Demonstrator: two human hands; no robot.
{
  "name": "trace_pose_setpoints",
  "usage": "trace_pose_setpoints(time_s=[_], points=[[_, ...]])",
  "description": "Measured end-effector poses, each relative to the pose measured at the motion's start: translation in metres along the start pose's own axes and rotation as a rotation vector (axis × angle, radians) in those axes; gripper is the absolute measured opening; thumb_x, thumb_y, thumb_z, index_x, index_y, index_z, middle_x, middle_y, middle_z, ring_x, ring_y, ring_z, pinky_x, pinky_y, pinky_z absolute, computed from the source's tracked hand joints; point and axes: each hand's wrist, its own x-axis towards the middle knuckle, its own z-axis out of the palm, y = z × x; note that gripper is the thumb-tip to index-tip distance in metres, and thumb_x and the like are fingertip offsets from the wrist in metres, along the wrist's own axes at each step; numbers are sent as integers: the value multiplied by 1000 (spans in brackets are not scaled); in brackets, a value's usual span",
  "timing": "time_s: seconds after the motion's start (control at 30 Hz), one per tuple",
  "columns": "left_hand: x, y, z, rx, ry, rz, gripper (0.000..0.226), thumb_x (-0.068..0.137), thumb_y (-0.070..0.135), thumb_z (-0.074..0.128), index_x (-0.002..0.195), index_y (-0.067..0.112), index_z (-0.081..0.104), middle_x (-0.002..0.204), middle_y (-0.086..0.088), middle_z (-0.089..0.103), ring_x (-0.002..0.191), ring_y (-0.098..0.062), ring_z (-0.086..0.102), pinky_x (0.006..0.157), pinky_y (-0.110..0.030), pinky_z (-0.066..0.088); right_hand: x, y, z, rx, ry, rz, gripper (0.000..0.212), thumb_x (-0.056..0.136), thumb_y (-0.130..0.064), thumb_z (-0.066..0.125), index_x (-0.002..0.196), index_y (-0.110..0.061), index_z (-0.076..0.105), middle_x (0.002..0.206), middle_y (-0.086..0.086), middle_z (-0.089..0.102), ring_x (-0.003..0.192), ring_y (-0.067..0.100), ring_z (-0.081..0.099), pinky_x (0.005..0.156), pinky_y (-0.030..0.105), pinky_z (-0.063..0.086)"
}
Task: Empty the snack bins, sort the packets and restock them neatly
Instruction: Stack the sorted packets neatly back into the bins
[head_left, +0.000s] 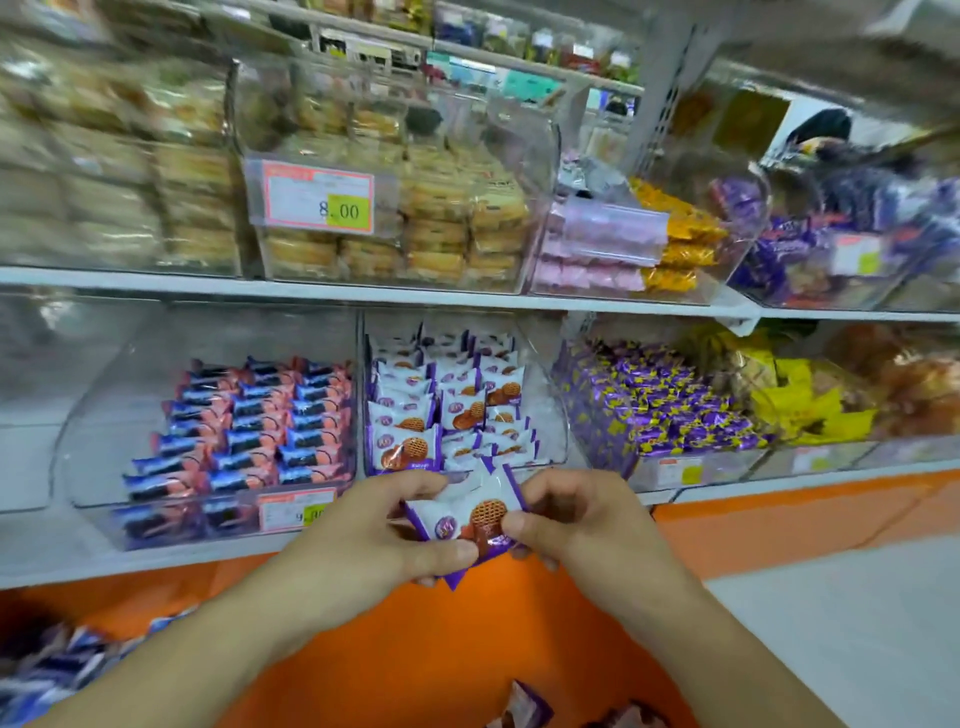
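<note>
White-purple wafer packets (470, 519) pinched by both hands, left (387, 530) and right (566, 519), count hidden.

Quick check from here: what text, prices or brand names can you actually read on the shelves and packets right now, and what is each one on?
"8.00": yellow patch of the price tag on the upper biscuit bin.
Price tag on the blue packet bin: a leading "9", rest blurred.
Waffle packets held by the left hand and right hand: logo unreadable.
Other tags: too blurred.

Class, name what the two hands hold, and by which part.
A small stack of white-and-purple waffle packets: left hand pinches its left end, right hand its right edge.
</note>
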Motion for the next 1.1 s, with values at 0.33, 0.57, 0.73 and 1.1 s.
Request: trace_pose_setpoints(time_s=[0.33,0.57,0.73,1.1], points=[[23,18,0,36,172,29,41,78,31,89,114,35,70,110,12,74,94,-16,76,79,-40,64,34,4,-1,-193,136,-58,11,84,-28,86,88,-27,75,85,-8,73,76,2,67,71,20,53],[108,70,6,572,242,211,52,82,58,79,126,49,53,113,30,52,91,10,56,69,-10,44,60,27,-47,-345,273,59,62,98,-25,69,155,-35,46,152,-12,50,138,10,49,114,42,46],[184,72,13,724,176,169,61,83,51,82,135,36,53,135,11,55,110,-9,55,85,-27,44,61,26,-49,-251,244,115,60,101,-19,64,153,-43,45,127,-23,55,86,-7,63,73,11,52],[232,52,10,677,165,188,56,76,44,90,127,35,66,118,13,71,89,-11,73,83,-38,60,64,24,-51,-231,271,65,49,96,-9,63,132,-41,63,78,-31,46,72,-13,54,59,-1,41]])
